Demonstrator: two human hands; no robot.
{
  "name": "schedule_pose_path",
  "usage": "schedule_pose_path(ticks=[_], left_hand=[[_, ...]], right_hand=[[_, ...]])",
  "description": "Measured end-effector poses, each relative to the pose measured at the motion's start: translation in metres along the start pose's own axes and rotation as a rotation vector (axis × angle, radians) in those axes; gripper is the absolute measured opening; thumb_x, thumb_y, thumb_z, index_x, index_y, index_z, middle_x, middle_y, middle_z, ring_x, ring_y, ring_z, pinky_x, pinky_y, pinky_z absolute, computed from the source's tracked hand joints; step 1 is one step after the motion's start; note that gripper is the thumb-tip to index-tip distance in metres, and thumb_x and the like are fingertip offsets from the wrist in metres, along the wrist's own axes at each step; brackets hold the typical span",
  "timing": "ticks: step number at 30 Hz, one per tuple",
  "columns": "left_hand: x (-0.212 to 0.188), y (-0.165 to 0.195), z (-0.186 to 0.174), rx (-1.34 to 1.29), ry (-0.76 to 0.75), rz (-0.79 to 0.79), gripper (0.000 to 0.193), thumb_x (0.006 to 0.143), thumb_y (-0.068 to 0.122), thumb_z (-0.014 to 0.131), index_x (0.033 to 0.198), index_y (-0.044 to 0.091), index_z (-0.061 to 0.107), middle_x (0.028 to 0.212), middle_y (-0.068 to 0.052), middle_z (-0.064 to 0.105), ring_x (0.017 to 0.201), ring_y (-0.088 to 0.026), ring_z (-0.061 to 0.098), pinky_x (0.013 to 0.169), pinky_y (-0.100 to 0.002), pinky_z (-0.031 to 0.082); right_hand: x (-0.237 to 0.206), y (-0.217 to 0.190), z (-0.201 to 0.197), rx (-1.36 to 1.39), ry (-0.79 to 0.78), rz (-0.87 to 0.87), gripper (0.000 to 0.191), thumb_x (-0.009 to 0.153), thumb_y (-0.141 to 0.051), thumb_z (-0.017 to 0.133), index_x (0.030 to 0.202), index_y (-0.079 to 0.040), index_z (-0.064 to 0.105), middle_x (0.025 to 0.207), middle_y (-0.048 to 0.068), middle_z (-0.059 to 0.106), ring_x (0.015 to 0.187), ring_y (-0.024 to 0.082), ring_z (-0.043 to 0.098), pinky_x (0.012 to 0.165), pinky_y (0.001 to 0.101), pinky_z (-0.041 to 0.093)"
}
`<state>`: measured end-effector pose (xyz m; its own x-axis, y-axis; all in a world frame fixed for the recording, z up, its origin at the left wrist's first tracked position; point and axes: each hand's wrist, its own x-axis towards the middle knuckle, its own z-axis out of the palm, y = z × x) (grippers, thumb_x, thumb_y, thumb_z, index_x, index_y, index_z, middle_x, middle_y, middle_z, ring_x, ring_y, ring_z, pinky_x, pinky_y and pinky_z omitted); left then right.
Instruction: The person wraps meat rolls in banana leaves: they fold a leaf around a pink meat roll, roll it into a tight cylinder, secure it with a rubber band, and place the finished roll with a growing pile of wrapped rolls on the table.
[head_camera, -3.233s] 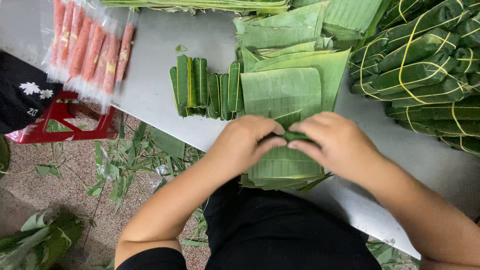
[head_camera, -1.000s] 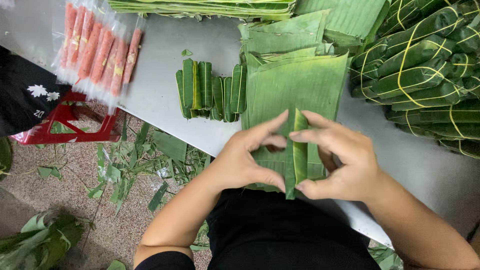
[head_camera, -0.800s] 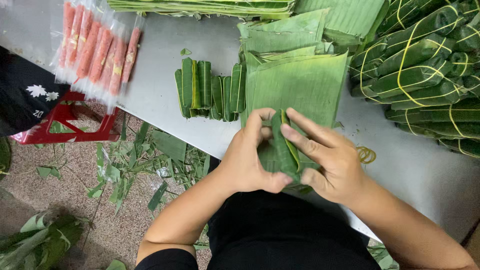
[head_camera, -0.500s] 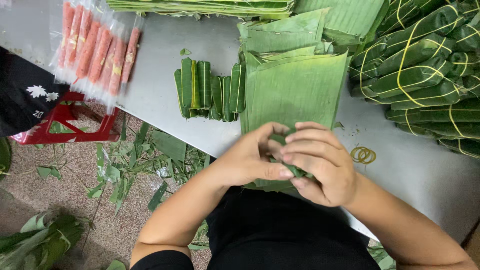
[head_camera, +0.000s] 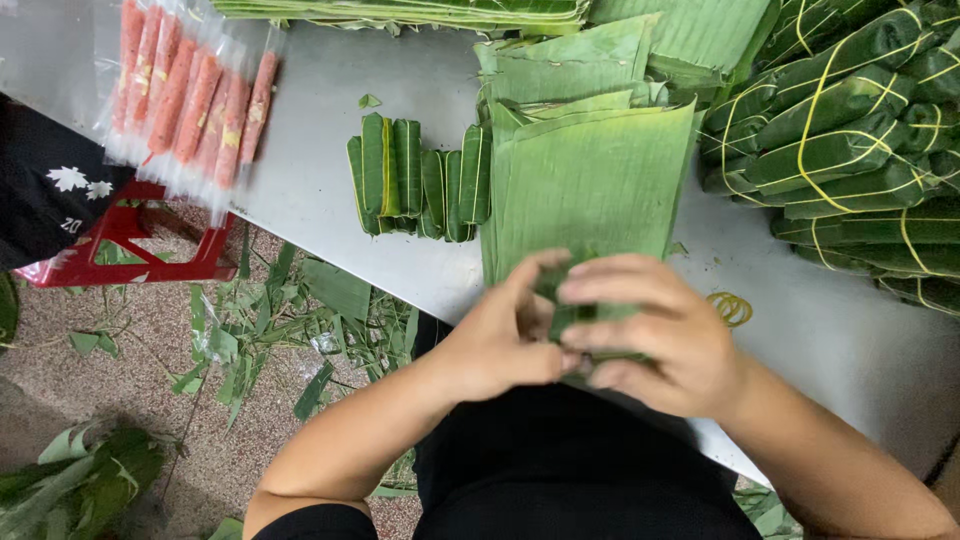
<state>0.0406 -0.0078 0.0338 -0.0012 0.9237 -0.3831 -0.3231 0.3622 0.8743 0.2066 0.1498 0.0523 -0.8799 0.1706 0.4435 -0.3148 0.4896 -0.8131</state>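
Note:
My left hand (head_camera: 500, 345) and my right hand (head_camera: 655, 335) are closed together around a small folded green leaf parcel (head_camera: 565, 318) at the near edge of the grey table (head_camera: 330, 150). Most of the parcel is hidden by my fingers. Just beyond my hands lies a stack of flat banana leaf sheets (head_camera: 590, 180). A row of small wrapped leaf parcels (head_camera: 420, 180) rests to the left of that stack.
Bundles of wrapped parcels tied with yellow bands (head_camera: 850, 150) fill the right of the table. Yellow rubber bands (head_camera: 732, 308) lie by my right hand. Packaged sausages (head_camera: 190, 90) sit at the left edge above a red stool (head_camera: 120, 250). Leaf scraps (head_camera: 250, 330) litter the floor.
The parcel was being rolled between open fingers; now both hands have closed tightly over it and drawn it to the table's near edge.

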Motion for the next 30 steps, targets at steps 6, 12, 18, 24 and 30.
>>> schedule_pose_path(ticks=[6,12,18,24,30], left_hand=[[-0.009,0.021,-0.001,1.152,0.022,0.521,0.097,0.071,0.032,0.089,0.151,0.010,0.038,0.084,0.002,0.068,0.074,-0.021,0.066,0.067,-0.037,0.044],[-0.009,0.016,-0.003,1.541,0.093,0.705,0.094,0.078,0.029,0.088,0.158,0.012,0.041,0.094,0.005,0.068,0.080,-0.017,0.063,0.077,-0.035,0.043],[0.004,0.005,0.018,1.062,0.187,0.798,0.102,0.072,0.037,0.088,0.152,0.001,0.035,0.133,-0.016,0.061,0.118,-0.033,0.064,0.101,-0.046,0.046],[0.012,0.015,0.007,1.027,0.258,0.699,0.092,0.068,0.046,0.089,0.136,0.002,0.046,0.137,-0.018,0.056,0.126,-0.036,0.057,0.108,-0.049,0.044],[0.011,0.021,-0.011,1.170,0.267,0.697,0.100,0.060,0.051,0.088,0.137,0.002,0.048,0.136,-0.015,0.058,0.129,-0.038,0.055,0.110,-0.053,0.041]], right_hand=[[-0.031,0.019,0.010,0.361,0.130,0.876,0.033,0.099,-0.017,0.064,0.127,0.000,0.069,0.112,0.015,0.076,0.102,0.026,0.070,0.089,0.0385,0.057],[-0.041,0.020,0.007,0.985,0.346,0.721,0.027,0.096,-0.009,0.068,0.119,-0.003,0.057,0.119,0.009,0.062,0.125,0.027,0.064,0.105,0.0444,0.051],[-0.036,-0.006,-0.006,-0.035,0.156,0.464,0.019,0.105,-0.013,0.060,0.117,-0.001,0.069,0.133,0.014,0.071,0.126,0.026,0.068,0.108,0.0390,0.052],[-0.057,-0.008,-0.046,-0.504,0.066,0.916,0.030,0.095,-0.027,0.069,0.121,-0.014,0.075,0.103,0.005,0.076,0.087,0.016,0.072,0.076,0.0307,0.055],[-0.094,0.013,-0.051,-0.905,-0.194,0.675,0.011,0.090,-0.022,0.073,0.100,-0.015,0.074,0.105,-0.001,0.073,0.096,0.022,0.070,0.081,0.0335,0.057]])
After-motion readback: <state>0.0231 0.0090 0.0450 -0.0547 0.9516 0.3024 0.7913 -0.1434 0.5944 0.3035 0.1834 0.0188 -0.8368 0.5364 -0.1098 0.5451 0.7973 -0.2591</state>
